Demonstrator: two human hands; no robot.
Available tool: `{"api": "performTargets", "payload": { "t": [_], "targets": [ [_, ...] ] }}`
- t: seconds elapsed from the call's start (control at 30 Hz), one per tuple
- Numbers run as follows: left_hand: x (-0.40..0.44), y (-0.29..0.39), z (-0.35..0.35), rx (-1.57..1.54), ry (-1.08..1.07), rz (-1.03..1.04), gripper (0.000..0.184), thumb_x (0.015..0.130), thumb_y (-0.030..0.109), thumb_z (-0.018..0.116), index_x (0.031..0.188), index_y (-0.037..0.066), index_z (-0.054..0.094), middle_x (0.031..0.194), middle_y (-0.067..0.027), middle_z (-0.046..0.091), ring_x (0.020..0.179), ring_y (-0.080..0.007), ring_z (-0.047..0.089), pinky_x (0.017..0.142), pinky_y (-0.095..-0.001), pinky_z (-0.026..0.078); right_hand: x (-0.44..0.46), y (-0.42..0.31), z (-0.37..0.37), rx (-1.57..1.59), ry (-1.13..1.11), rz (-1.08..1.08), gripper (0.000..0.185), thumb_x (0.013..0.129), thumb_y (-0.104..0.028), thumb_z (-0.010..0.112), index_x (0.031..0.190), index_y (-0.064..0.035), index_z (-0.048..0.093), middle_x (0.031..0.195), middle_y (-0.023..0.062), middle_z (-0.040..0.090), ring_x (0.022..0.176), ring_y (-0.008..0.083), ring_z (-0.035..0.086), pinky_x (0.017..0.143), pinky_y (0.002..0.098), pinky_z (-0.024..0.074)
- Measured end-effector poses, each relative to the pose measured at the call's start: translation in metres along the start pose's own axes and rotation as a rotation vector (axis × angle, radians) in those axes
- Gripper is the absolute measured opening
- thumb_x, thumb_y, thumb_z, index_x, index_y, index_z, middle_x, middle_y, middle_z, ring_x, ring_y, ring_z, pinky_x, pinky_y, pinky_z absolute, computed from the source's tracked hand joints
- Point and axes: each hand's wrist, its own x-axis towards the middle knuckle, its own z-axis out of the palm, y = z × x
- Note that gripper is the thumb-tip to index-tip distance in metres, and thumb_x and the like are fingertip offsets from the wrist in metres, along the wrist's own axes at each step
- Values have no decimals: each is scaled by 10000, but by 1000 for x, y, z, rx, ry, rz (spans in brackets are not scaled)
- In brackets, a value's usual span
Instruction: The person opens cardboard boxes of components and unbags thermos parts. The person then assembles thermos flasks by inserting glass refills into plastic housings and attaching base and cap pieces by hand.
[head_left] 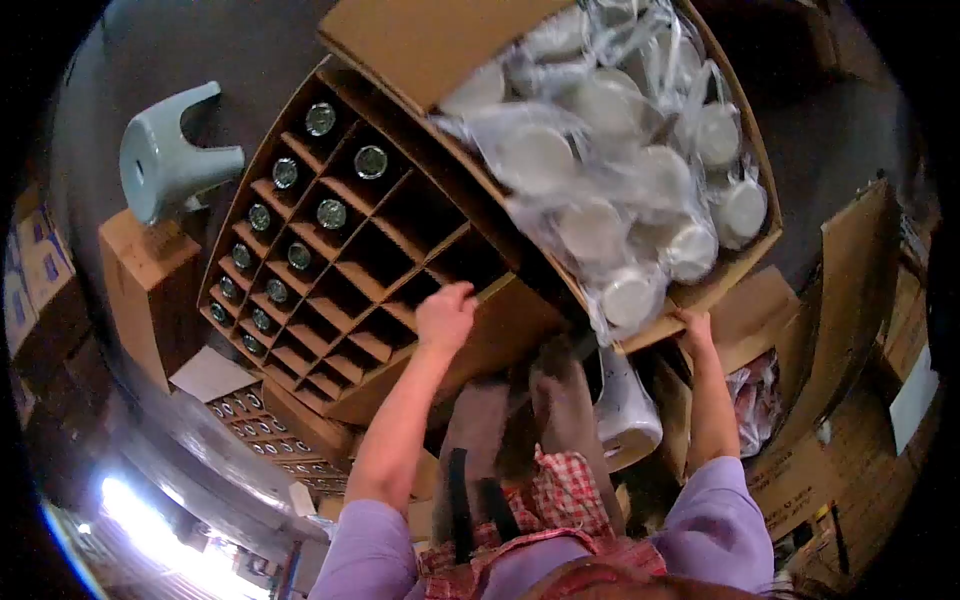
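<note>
A divided cardboard box (390, 250) stands in front of me at the left, with glass bottles (331, 213) upright in several of its far and left compartments. My left hand (446, 317) is at the near right part of this box, its fingers curled; whether they grip the divider or edge is too small to tell. To the right, an open carton (760, 245) holds several round white items (535, 160) wrapped in clear plastic. At its near corner, my right hand (693, 330) has its fingers closed on the carton's edge.
A pale plastic stool (160, 160) lies tipped at the upper left, beside a brown carton (150, 290). Another divided box (265, 425) stands lower left. A white plastic object (627, 415) is between my legs and right arm. Cardboard flaps (845, 290) rise at the right.
</note>
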Motion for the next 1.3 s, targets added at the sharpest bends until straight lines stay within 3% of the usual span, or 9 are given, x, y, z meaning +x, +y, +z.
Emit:
{"api": "performTargets", "payload": {
  "t": [0.17, 0.33, 0.5, 0.73, 0.8, 0.9, 1.03, 1.17, 1.3],
  "targets": [
    [64, 119, -63, -285, 150, 565, 170, 790, 83, 631, 953, 34, 634, 974, -117, 639, 853, -250, 638, 718, -302, 509, 4, 76, -68, -280, 327, 112, 204, 704, -10, 534, 901, 43, 540, 797, 132, 567, 703, 247, 578, 589, 395, 498],
    [140, 152, -12, 803, 153, 870, 350, 839, 254, 571, 1140, 76, 564, 1191, -73, 559, 1172, -212, 474, 1020, -468, 286, -26, 82, -54, -149, 582, -2, 234, 705, -53, 543, 917, 44, 565, 717, 91, 561, 566, 219, 531, 536, 352, 456],
    [100, 177, -56, 1085, 100, 742, 553, 798, 387, 586, 1262, 104, 479, 1287, -47, 493, 1246, -183, 399, 1054, -477, 198, -31, 81, -57, -85, 486, 53, 227, 712, -73, 584, 906, 44, 584, 735, 54, 577, 580, 178, 528, 538, 331, 445],
    [184, 187, -235, 1523, 926, 478, 694, 767, 516, 603, 1306, 103, 461, 1382, -96, 412, 1308, -242, 329, 1054, -495, 221, -25, 114, -63, -223, 519, -93, 171, 751, -107, 587, 835, 42, 578, 769, 45, 586, 715, 140, 528, 655, 313, 437],
    [277, 126, -270, 1022, 661, 614, 762, 784, 541, 589, 1349, 70, 390, 1407, -146, 363, 1318, -271, 315, 1057, -422, 255, -40, 95, -48, -35, 515, -85, 198, 781, -138, 545, 853, 42, 586, 739, 94, 567, 682, 207, 517, 664, 338, 423],
    [371, 60, -227, 43, -125, 95, 688, 822, 449, 603, 1326, 22, 412, 1241, -92, 535, 1152, -216, 484, 970, -330, 354, -41, 114, -59, -184, 454, -8, 242, 791, -215, 587, 883, 8, 595, 759, 69, 597, 689, 191, 544, 670, 326, 436],
    [442, -5, -233, -159, -4, -157, 497, 890, 383, 503, 1193, -10, 533, 1119, -106, 589, 1000, -240, 552, 872, -365, 433, -102, 101, -57, 761, 20, -83, 570, 813, -286, 605, 1281, -11, 432, 1120, 96, 579, 983, 210, 572, 863, 348, 450],
    [409, 26, -212, -140, 84, 43, 493, 917, 381, 449, 1243, 16, 502, 1158, -129, 570, 1006, -263, 552, 881, -364, 432, -147, 180, -37, -67, 140, 187, 453, 805, -193, 620, 1204, -7, 513, 1205, 105, 553, 1086, 215, 531, 943, 354, 405],
    [442, -1, -203, 565, 119, 509, 470, 894, 342, 492, 1247, 32, 496, 1222, -113, 531, 1064, -248, 526, 916, -348, 412, -126, 259, -3, -1151, 63, -256, 385, 773, -166, 646, 1111, 2, 570, 1120, 103, 594, 1016, 250, 552, 918, 343, 417]
  ]
}}
